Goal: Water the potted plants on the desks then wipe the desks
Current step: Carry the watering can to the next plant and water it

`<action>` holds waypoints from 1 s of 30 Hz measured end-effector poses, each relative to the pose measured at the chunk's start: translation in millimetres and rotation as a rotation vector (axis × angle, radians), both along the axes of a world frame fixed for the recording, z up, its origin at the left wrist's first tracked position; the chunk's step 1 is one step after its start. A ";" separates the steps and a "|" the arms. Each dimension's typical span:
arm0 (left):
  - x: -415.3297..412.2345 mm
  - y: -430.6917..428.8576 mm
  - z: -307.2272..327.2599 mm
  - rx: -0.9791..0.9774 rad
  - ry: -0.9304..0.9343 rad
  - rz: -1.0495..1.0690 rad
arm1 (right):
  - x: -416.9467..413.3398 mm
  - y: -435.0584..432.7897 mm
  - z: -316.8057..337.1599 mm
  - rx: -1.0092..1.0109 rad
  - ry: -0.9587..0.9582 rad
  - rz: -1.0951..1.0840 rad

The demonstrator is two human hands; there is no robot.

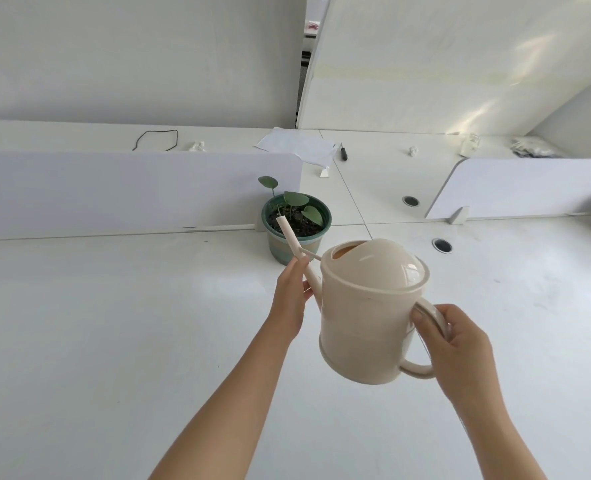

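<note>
- Watering can (366, 327), cream plastic, seen from the head camera: it is in the air above the white desk (114, 323), tipped forward toward the potted plant (296, 220).
- Right hand (456, 344) grips the can's loop handle, fingers curled round it.
- Left hand (290, 299) holds the spout (289, 235) low down, thumb and fingers closed about it.
- The spout's tip lies over the dark soil inside the green pot's rim.
- The potted plant stands on the desk, right against the end of a white divider panel (114, 192).
- A round cable hole (442, 245) sits in the desk to the pot's right.
- Beyond the panel, on the far desk, lie papers (297, 145), a dark-handled tool (343, 152) and a black cord (155, 139).
</note>
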State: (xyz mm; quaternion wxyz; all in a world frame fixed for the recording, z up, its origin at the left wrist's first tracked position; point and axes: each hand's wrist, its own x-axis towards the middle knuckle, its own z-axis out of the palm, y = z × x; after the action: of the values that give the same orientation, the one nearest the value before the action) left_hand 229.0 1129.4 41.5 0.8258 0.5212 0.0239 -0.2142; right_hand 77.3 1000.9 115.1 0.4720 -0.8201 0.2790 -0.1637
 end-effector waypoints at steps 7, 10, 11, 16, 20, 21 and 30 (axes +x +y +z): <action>23.3 -9.2 1.0 0.019 0.073 0.035 | 26.5 -4.7 3.5 -0.065 0.026 0.009; 26.1 -14.7 -1.2 -0.002 0.110 0.047 | 32.9 -11.1 5.6 -0.074 0.030 0.020; 26.0 -16.6 -2.3 -0.010 0.127 0.049 | 34.3 -13.8 6.5 -0.075 0.032 0.023; 24.2 -30.2 -4.8 -0.018 0.142 0.027 | 38.0 -29.0 9.4 -0.068 0.024 0.013; 25.0 -44.8 -2.3 -0.013 0.145 0.001 | 39.1 -42.5 11.1 -0.085 0.002 -0.025; 25.6 -49.1 -0.7 -0.005 0.141 -0.008 | 39.8 -45.3 12.4 -0.087 -0.005 -0.033; 44.7 -81.2 24.6 0.028 0.096 -0.086 | 50.9 -71.3 15.4 -0.111 -0.072 -0.106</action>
State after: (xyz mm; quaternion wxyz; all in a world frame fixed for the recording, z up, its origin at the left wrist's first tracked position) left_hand 273.7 1048.2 66.1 0.8064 0.5223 0.0442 -0.2738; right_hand 128.2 929.6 130.5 0.4264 -0.8226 0.2954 -0.2330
